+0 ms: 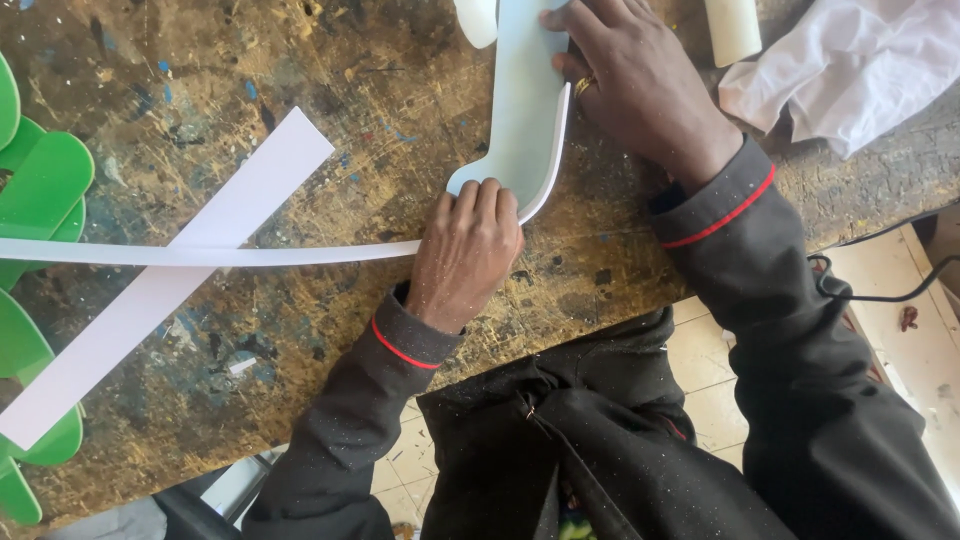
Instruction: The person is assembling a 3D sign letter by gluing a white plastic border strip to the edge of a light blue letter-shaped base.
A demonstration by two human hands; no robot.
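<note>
Left hand [465, 250] clenched on thin white strip [200, 253] against curved white panel [525, 110]; right hand [630, 85] flat, pressing panel. Scarred wooden worktop [330, 90].

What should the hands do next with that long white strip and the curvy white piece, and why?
Probably slide the left hand a little farther along the curved white piece, pressing the thin white strip against its edge. The strip already hugs the right edge up toward the right hand, which holds the piece flat, while the rest trails loose across the workbench.
</note>
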